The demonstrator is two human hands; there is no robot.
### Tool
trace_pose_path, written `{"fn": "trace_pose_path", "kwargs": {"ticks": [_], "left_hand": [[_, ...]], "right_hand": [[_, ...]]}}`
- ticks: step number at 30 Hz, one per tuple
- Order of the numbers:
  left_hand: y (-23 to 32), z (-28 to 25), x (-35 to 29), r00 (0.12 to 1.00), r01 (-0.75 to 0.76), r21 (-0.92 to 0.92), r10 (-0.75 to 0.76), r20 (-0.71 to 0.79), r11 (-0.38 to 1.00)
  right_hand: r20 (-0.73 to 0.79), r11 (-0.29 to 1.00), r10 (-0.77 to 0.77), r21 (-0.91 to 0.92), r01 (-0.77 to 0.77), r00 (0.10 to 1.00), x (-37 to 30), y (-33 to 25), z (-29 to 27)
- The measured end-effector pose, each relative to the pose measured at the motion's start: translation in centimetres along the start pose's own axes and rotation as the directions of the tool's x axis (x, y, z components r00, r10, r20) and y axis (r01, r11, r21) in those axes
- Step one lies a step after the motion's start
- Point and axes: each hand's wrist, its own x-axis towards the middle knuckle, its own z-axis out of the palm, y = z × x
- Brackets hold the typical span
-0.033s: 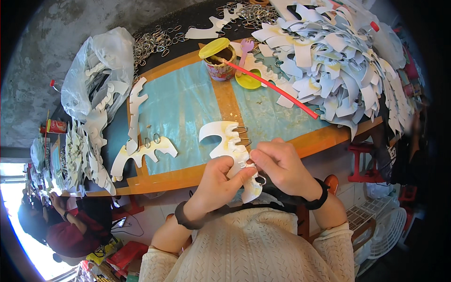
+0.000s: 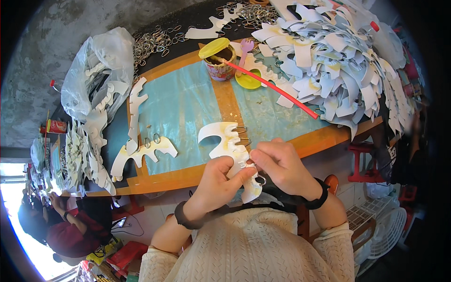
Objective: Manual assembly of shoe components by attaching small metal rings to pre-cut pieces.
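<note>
Translucent blue sheeting (image 2: 176, 103), bordered with brown tape (image 2: 319, 137), is covering much of the dark bench (image 2: 199, 21). Toward its far side a round, open pot (image 2: 220, 72) is standing with a yellow lid (image 2: 214, 48) tilted over its mouth, and a long red stick (image 2: 282, 96) is slanting out to the right, toward a big heap of curved white pieces (image 2: 336, 66). Loose oval metal rings (image 2: 152, 47) are lying at the far left.

Over the bench's near edge, the left hand (image 2: 218, 184) is grasping a curved, notched white piece with yellowish stains (image 2: 226, 149), its thumb pressing on the face. A few metal rings are jutting from the notched side. Close beside, the right hand (image 2: 283, 167) is pinching at that same side, thumb against fingers; whether its grip is holding a ring, I cannot tell, since the fingertips are hiding it.

Judging by this, the hands are setting or pressing a ring into a notch. The next move seems to be calling for a steady left grip and light, exact pressure from the right fingertips.
</note>
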Motion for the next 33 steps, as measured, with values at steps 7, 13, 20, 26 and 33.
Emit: {"fn": "trace_pose_path", "kwargs": {"ticks": [7, 13, 20, 26, 33], "left_hand": [[-1.0, -0.4, 0.3, 0.999, -0.026, 0.048, 0.025, 0.032, 0.999], [1.0, 0.9, 0.1, 0.988, 0.135, -0.389, -0.151, -0.013, 0.911], [0.0, 0.6, 0.1, 0.997, 0.083, -0.212, -0.079, 0.027, 0.974], [0.3, 0.0, 0.0, 0.993, 0.086, -0.115, -0.076, 0.087, 0.990], [-0.2, 0.1, -0.1, 0.990, 0.138, -0.357, -0.135, 0.034, 0.924]], "right_hand": [[0.032, 0.992, 0.090, 0.089, -0.092, 0.995, 0.0, -0.3, 0.0], [-0.039, 0.980, -0.114, -0.171, 0.105, 0.993, 0.1, 0.0, -0.1], [0.008, 0.968, -0.147, -0.203, 0.145, 0.989, 0.0, 0.5, -0.3], [0.128, 0.959, 0.192, 0.185, -0.213, 0.973, -0.2, -0.1, -0.2], [0.125, 0.929, 0.217, 0.277, -0.244, 0.968, -0.4, 0.2, -1.5]]}}
